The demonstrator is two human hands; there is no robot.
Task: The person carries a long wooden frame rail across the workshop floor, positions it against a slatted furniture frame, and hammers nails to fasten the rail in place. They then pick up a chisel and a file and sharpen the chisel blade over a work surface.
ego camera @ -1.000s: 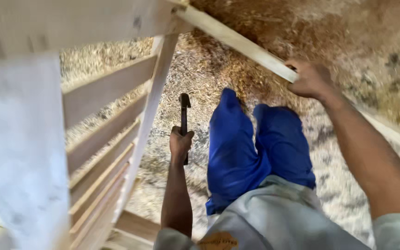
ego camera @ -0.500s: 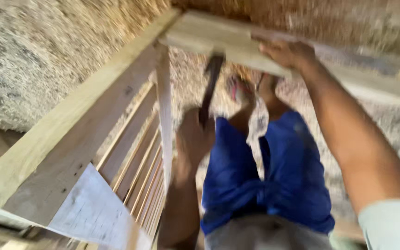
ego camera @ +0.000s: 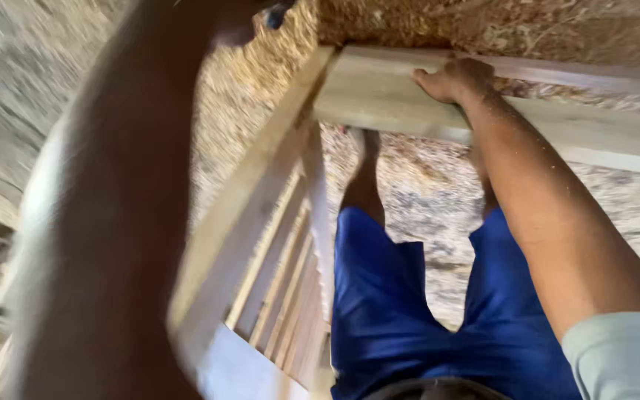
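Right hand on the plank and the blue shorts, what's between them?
Head view: below the right hand and plank, only a bare lower leg over sawdust-strewn ground before the blue shorts.

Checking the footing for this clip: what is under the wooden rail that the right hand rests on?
Under the wooden rail gripped by the right hand lies sawdust-covered ground, with the person's legs in blue shorts below. The feet are mostly hidden by the rail.

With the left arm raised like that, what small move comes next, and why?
Probably a downward swing onto the frame corner: the left arm is raised and blurred, the left hand is out of view at the top edge, and the right hand holds the top rail.
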